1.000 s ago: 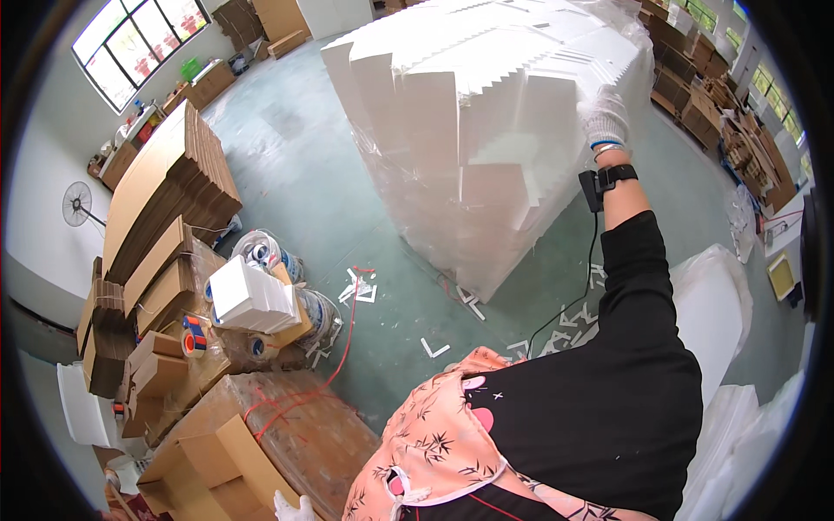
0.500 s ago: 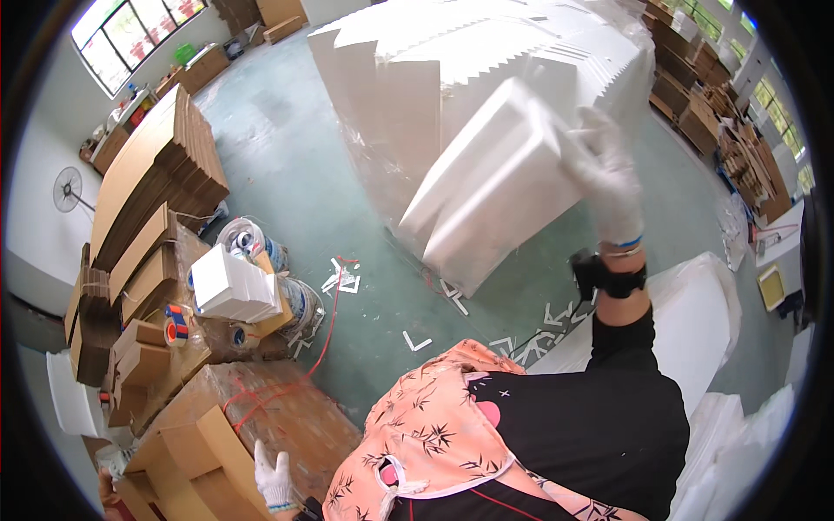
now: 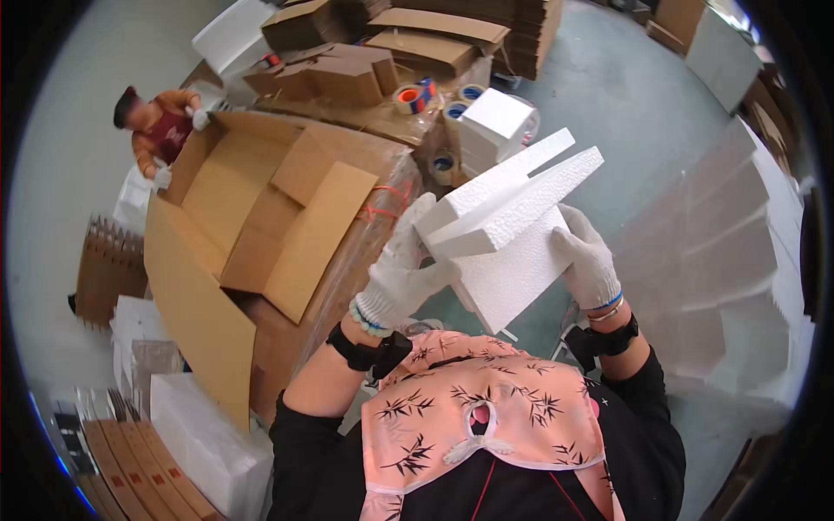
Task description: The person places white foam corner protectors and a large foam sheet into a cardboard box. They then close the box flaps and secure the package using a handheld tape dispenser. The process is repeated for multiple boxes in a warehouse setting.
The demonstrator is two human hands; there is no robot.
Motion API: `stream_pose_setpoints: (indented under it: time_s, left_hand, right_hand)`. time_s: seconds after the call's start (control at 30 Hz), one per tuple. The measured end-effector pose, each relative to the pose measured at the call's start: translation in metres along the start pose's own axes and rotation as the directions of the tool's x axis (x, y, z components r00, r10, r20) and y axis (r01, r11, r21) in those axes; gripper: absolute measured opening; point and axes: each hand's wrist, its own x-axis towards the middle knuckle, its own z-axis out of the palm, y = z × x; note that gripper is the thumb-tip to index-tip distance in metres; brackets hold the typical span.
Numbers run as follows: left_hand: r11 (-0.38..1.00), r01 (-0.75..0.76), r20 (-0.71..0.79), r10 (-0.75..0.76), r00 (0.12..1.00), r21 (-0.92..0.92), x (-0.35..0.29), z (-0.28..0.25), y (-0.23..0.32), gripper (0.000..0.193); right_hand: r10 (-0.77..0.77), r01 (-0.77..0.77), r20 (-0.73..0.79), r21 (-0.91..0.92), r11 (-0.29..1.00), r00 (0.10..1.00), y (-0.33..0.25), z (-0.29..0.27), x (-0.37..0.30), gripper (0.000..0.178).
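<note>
Pale wall (image 3: 78, 165) on my left, grey-green floor (image 3: 599, 78) up ahead, and cardboard pretty much everywhere else.

So I've got the foam (image 3: 512, 273) right in front of my chest, up in the air and tilted, between both hands. It's white, with two long arms at the top sticking up to the right and a gap between them, plus a flat panel on the side facing me. Can't tell if that's one piece or two pressed together. Left hand (image 3: 395, 273) is wrapped round its left end, thumb low along the near edge. Right hand (image 3: 591, 260) holds the right edge, fingers against the side. White knit gloves on both, and a black strap thing on each wrist.

Left of the foam and well apart from it is a big box (image 3: 204, 326), top side open, flaps spread. Next to the box is a plastic-wrapped brown pile (image 3: 347, 256) with a red cord (image 3: 387, 204) lying across it. Co-worker (image 3: 169, 130) is at the far end, both gloved hands on the box's edge.

Beyond the foam: white blocks (image 3: 499, 117), with tape rolls (image 3: 408, 99) beside them. Big white stack (image 3: 712, 260) off to my right. Pink apron (image 3: 486, 408) below me, leaf print.
</note>
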Motion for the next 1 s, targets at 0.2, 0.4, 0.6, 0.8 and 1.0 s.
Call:
stream_pose_setpoints:
  time_s: [0.2,0.4,0.6,0.8,1.0]
  left_hand:
    - [0.968,-0.12,-0.289,0.182,0.94,0.219,-0.037,-0.106,-0.028,0.07]
    - [0.861,-0.126,-0.266,0.286,0.921,0.492,-0.059,-0.216,-0.024,0.073]
    - [0.589,-0.271,-0.14,0.557,0.818,0.761,-0.07,-0.309,0.008,0.076]
    - [0.373,-0.169,-0.117,0.633,0.766,0.912,-0.102,-0.344,0.036,0.077]
    - [0.188,0.177,-0.258,0.71,0.655,0.966,-0.131,-0.366,0.044,0.078]
  right_hand:
    - [0.118,0.026,0.272,-0.475,0.88,0.955,0.028,0.086,0.08,0.043]
    - [0.283,-0.222,0.431,-0.188,0.957,0.857,0.033,0.172,0.166,0.029]
    - [0.183,0.321,0.717,-0.505,0.802,0.672,0.047,0.269,0.215,0.046]
    - [0.416,0.311,0.746,-0.619,0.721,0.521,0.028,0.363,0.246,0.072]
    - [0.241,0.042,0.865,-0.288,0.957,0.441,0.034,0.476,0.249,0.082]
